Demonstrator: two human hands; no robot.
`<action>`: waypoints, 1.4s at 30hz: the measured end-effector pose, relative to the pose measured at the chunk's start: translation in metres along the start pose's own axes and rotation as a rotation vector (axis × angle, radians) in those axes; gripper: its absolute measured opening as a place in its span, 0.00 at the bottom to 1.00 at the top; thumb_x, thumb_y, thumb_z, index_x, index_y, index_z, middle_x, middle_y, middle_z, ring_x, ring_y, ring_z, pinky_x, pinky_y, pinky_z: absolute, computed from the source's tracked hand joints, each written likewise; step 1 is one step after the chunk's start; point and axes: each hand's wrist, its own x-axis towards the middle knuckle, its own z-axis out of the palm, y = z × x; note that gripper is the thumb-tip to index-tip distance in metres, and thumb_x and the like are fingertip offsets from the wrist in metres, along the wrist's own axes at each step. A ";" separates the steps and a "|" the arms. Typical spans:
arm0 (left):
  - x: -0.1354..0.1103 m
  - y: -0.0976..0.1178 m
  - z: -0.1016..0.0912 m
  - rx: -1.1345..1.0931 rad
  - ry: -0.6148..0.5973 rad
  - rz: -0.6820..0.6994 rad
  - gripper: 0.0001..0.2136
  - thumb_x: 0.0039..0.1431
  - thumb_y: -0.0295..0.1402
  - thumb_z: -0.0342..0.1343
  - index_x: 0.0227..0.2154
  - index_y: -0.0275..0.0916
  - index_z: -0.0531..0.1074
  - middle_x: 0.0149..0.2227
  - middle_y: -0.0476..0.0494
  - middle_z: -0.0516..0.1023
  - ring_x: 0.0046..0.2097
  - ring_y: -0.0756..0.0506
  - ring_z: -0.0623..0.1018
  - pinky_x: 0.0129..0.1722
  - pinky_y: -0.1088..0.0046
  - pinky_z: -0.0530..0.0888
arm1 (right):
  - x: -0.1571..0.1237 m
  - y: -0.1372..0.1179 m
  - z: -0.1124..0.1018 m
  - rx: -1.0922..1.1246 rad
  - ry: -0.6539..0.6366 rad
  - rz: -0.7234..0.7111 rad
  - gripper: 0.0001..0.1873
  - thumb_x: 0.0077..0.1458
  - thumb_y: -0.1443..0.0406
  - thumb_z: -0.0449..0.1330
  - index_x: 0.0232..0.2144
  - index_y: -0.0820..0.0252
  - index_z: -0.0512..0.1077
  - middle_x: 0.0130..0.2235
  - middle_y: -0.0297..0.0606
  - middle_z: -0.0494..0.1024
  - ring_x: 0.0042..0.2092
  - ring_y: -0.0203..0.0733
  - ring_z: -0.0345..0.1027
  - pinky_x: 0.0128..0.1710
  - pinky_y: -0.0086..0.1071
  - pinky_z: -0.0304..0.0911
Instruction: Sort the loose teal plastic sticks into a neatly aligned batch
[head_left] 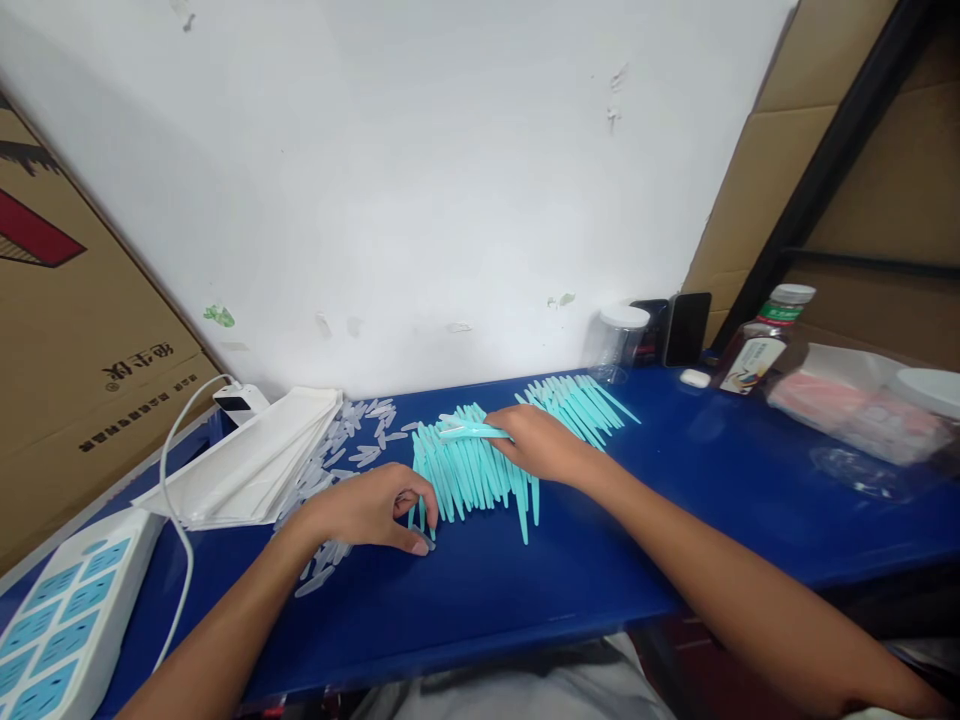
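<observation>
My right hand (538, 440) is closed on the handle of a turquoise eyebrow razor (459, 432), its pale blade end pointing left. Under and beside it lies a row of similar turquoise razors (457, 475), side by side on the blue table (540, 590). My left hand (367, 508) is curled at the left end of that row. Between its thumb and fingers is a small translucent blade cap (424, 538). More loose translucent caps (365, 455) are scattered behind and below the left hand. Another group of razors (574, 405) lies farther back, beyond my right hand.
Left stand white paper bags (255, 460), a power strip (82, 600), a white cable (180, 530) and a carton (90, 330). At the back right are a lidded clear jar (611, 340), a phone (688, 328), a bottle (761, 345) and a pink pack (855, 400). A white wall rises behind.
</observation>
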 end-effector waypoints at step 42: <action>0.022 -0.009 0.011 -0.289 0.590 0.053 0.12 0.72 0.44 0.50 0.46 0.41 0.63 0.34 0.46 0.80 0.38 0.45 0.74 0.41 0.67 0.66 | -0.001 0.001 0.002 0.055 -0.021 -0.015 0.13 0.68 0.67 0.56 0.29 0.62 0.69 0.28 0.36 0.73 0.27 0.34 0.61 0.29 0.30 0.44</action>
